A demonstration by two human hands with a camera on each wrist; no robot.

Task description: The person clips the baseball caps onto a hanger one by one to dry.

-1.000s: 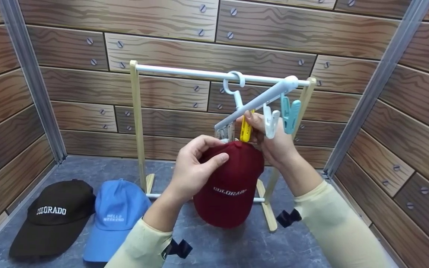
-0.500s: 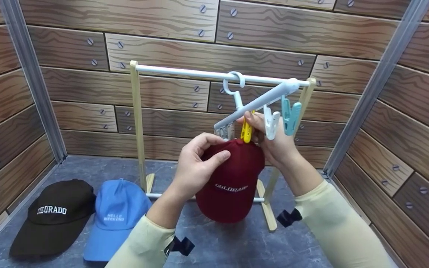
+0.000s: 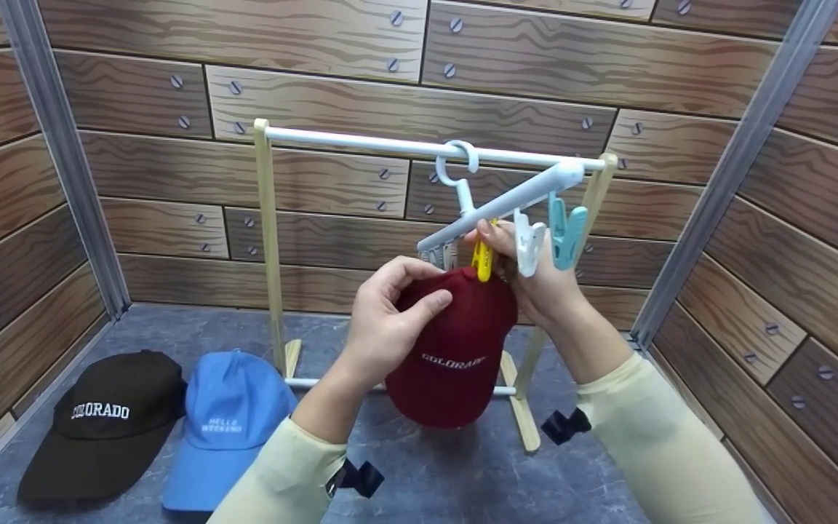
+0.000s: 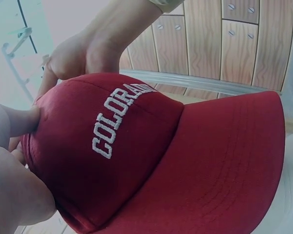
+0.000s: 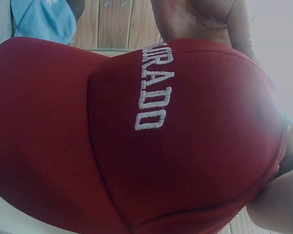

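Observation:
A dark red baseball cap (image 3: 455, 327) hangs brim down under a pale blue clip hanger (image 3: 513, 200), its white lettering facing me. My left hand (image 3: 390, 313) grips the cap's left upper side, thumb on the outside of the crown. With thumb and fingers my right hand (image 3: 535, 269) pinches a yellow clothespin (image 3: 483, 260) whose lower end overlaps the top of the cap. The right wrist view is mostly filled by the cap (image 5: 200, 131); the fingers of that hand are largely hidden behind it.
The hanger hooks over the white bar (image 3: 361, 142) of a wooden rack. White (image 3: 528, 244) and teal (image 3: 568, 233) clothespins dangle right of my right hand. A black cap (image 3: 110, 422) and a blue cap (image 3: 226, 429) lie on the grey table at left.
My left hand has raised the red cap slightly and shifted it right, bringing its top up to the yellow clothespin. The hanger's right end has dipped a little.

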